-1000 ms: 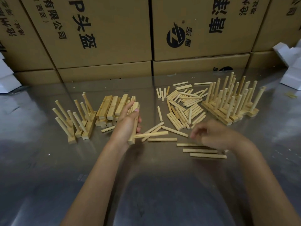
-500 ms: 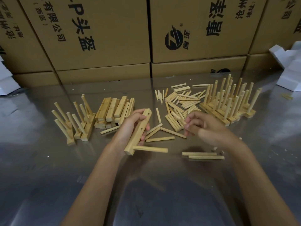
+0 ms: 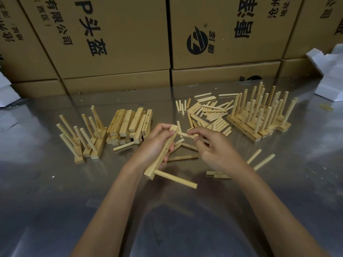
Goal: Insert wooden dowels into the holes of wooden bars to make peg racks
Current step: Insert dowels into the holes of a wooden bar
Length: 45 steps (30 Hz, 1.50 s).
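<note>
My left hand (image 3: 155, 145) grips a wooden bar (image 3: 163, 154) held slanted above the steel table. One dowel (image 3: 176, 179) sticks out of the bar's near end toward the right. My right hand (image 3: 209, 145) pinches a second dowel (image 3: 182, 134), and its tip meets the hole at the bar's far end. A middle hole in the bar shows bare. Loose dowels (image 3: 209, 115) lie in a heap behind my hands. A stack of plain bars (image 3: 130, 125) sits to the left of them.
Finished peg racks stand at the left (image 3: 87, 140) and at the right (image 3: 259, 115). A few loose dowels (image 3: 259, 158) lie right of my right wrist. Cardboard boxes (image 3: 111, 43) wall off the table's back edge. White foam pieces (image 3: 330, 75) sit at far right.
My right hand has moved left with a dowel and brought its tip to the bar's far hole. My left hand has tilted the bar and lifted it nearer to me.
</note>
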### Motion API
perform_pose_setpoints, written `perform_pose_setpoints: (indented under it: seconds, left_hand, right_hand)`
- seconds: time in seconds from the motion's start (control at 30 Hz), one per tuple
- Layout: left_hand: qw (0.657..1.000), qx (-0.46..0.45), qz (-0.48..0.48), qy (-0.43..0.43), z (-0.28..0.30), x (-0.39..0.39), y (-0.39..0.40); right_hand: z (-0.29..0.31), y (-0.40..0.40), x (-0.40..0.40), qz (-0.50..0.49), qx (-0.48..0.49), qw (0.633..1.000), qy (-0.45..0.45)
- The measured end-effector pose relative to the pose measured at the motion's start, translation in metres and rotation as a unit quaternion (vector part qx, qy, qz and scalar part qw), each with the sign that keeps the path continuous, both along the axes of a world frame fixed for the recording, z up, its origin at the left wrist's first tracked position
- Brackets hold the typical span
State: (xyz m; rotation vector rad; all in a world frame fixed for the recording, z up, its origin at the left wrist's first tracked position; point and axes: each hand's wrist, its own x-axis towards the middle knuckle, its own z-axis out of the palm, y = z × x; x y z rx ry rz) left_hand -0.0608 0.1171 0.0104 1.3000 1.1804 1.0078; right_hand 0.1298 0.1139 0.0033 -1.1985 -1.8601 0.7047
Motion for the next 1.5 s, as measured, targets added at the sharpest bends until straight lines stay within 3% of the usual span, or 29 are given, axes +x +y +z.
perform_pose_setpoints:
  seconds: [0.4,0.6,0.9,1.07,1.17,1.23,1.3,1.37,1.43,1.5]
  left_hand:
    - [1.000,0.019,-0.005,0.007,0.000,0.006,-0.001]
    - [0.999,0.028,-0.023,-0.014,-0.004,0.009,-0.002]
    - [0.999,0.047,-0.024,0.015,-0.002,0.010,-0.002]
    - [0.999,0.045,0.021,-0.001,0.004,0.009,-0.004]
    - [0.993,0.036,0.105,-0.039,0.010,-0.009,-0.001]
    - [0.983,0.021,0.155,-0.092,0.014,-0.026,0.003]
    - [0.973,0.006,0.173,-0.153,0.014,-0.037,0.005]
    - [0.969,-0.002,0.169,-0.180,0.015,-0.041,0.005]
    - [0.971,-0.002,0.158,-0.179,0.014,-0.041,0.005]
    - [0.975,-0.001,0.143,-0.172,0.014,-0.039,0.003]
  right_hand:
    - [0.001,-0.007,-0.009,-0.038,0.065,0.997,0.003]
    - [-0.004,-0.006,-0.013,-0.050,0.029,0.993,0.106]
    - [-0.005,-0.011,-0.021,-0.080,-0.009,0.982,0.169]
    - [0.005,-0.008,-0.015,-0.041,-0.094,0.976,0.194]
    - [0.007,-0.004,-0.006,-0.110,-0.082,0.959,0.249]
    - [0.003,-0.002,-0.004,-0.142,-0.017,0.981,0.129]
    - [-0.010,-0.001,-0.012,-0.073,0.002,0.996,-0.055]
    - [-0.024,-0.004,-0.023,-0.014,0.016,0.981,-0.192]
    - [-0.030,-0.006,-0.028,-0.023,0.044,0.969,-0.243]
    - [-0.025,-0.007,-0.025,-0.031,0.050,0.976,-0.211]
